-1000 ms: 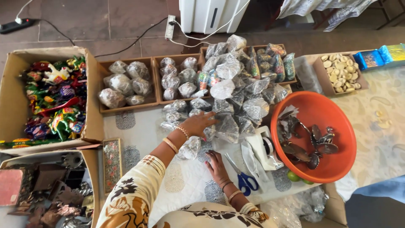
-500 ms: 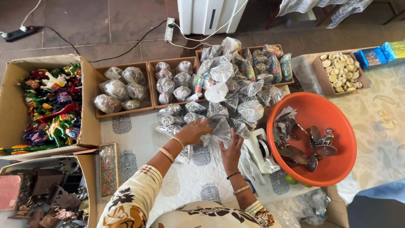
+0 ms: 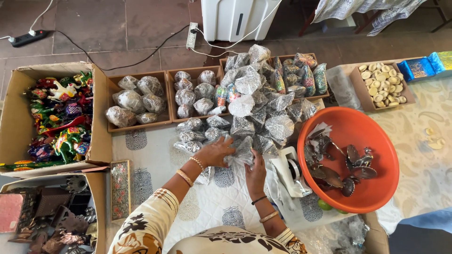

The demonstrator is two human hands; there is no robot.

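Both hands are closing on one clear-wrapped packet (image 3: 242, 151) at the near edge of the heap of such packets (image 3: 256, 106), which is piled mid-table toward the far edge. The left hand (image 3: 215, 151) is lying flat over the packet's left side, fingers spread and lightly curled on the plastic; the right hand (image 3: 255, 170) is pressing in from the near side, fingers bent around the wrap. Judging by this, the packet is being set into or squared up against the pile, and a sound next move calls for a gentle push so that the neighbouring packets are not sliding off.

Just right of the right hand a white tape dispenser (image 3: 291, 171) is sitting on the patterned white cloth (image 3: 155, 162). Beyond it, toward the right edge, an orange basin (image 3: 372, 141) is holding dark metal pieces. Along the far edge two shallow cardboard trays (image 3: 162, 123) are carrying more wrapped bundles, and a third tray (image 3: 362, 87) at the far right is holding pale round discs, with a shiny blue package (image 3: 420, 67) beside it. At the left edge an open carton (image 3: 14, 117) is showing bright painted figures, and a narrow decorated frame (image 3: 120, 189) is lying near it.
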